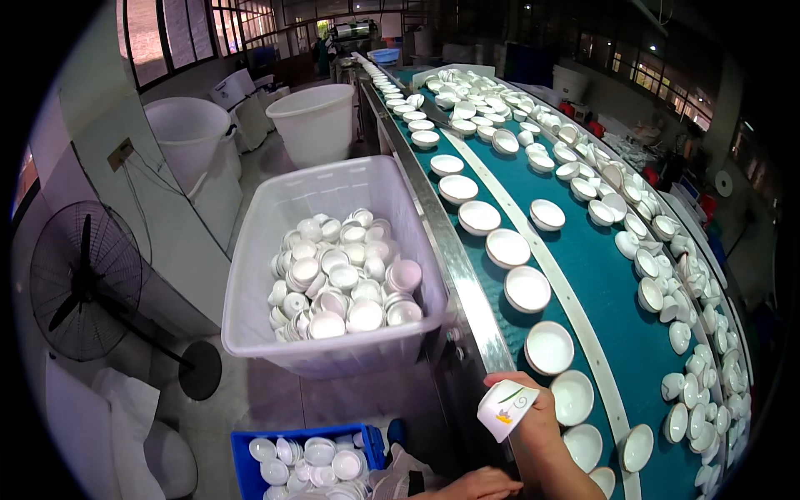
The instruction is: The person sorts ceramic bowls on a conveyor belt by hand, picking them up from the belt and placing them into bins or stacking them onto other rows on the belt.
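Note:
My right hand (540,414) is closed around a small white bowl (505,410), raised just above the conveyor's metal side rail. The bowl is tipped so that its outer wall, with a painted flower and a green curl, faces up. Low in the picture, my left hand (485,482) rests near the rail with its fingers stretched out to the right; I see nothing in it, and the lower edge cuts it off. Beside my right hand, a row of white bowls (549,347) stands upright on the green belt (567,275), along the near side of a pale divider strip (560,292).
Left of the conveyor stands a large white bin (250,275) of loose bowls. A blue crate (242,467) with more bowls sits below it. Many jumbled bowls (650,294) line the belt's far side. A standing fan (83,279) and white tubs (312,125) are further off.

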Tool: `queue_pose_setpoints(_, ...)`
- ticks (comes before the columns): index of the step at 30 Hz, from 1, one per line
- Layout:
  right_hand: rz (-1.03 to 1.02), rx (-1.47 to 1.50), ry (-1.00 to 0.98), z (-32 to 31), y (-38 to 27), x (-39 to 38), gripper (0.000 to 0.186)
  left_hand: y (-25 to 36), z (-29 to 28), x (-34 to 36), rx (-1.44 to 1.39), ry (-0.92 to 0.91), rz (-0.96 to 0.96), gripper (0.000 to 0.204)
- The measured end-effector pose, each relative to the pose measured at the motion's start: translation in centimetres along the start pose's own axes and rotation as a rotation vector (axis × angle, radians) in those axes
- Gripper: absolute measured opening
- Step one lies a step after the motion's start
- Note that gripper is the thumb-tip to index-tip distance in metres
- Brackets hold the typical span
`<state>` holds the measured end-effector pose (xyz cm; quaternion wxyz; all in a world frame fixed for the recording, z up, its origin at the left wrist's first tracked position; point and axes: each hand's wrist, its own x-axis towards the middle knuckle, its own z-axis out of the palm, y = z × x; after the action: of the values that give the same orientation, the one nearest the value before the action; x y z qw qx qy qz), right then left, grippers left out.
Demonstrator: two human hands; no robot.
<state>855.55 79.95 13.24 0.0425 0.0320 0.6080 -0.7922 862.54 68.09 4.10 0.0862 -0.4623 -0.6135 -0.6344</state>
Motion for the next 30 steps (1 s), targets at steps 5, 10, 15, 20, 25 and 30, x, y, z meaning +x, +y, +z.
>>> queue_pose_setpoints(5,-0.485,-0.929,-0.084,0.5,4.1,9.1,0.023,-5.0,-11.3,2.3,-0.080,0.091,-0.454,0.014)
queue_pose_setpoints(10,-0.370,-0.880,-0.067,1.6,3.3,8.4,0.029,-7.3,-18.9,1.9,0.008,-0.173,-0.362,0.011)
queue_pose_setpoints(15,-0.450,-0.964,-0.138,4.5,4.5,15.1,0.029,-7.5,-24.8,-5.8,0.102,0.269,-0.969,0.018)
queue_pose_setpoints(20,-0.174,-0.710,-0.477,13.4,8.4,25.0,0.024,-6.2,-30.7,-12.6,-0.012,1.088,-1.280,0.020)
queue_pose_setpoints(25,0.144,-0.495,-0.511,23.7,14.7,28.4,0.030,-2.8,-36.0,-23.6,0.293,1.564,-1.132,0.020)
queue_pose_setpoints(30,0.280,-0.350,-0.466,40.2,26.6,33.5,0.035,-0.6,-50.4,-36.4,0.241,1.702,-1.179,0.024)
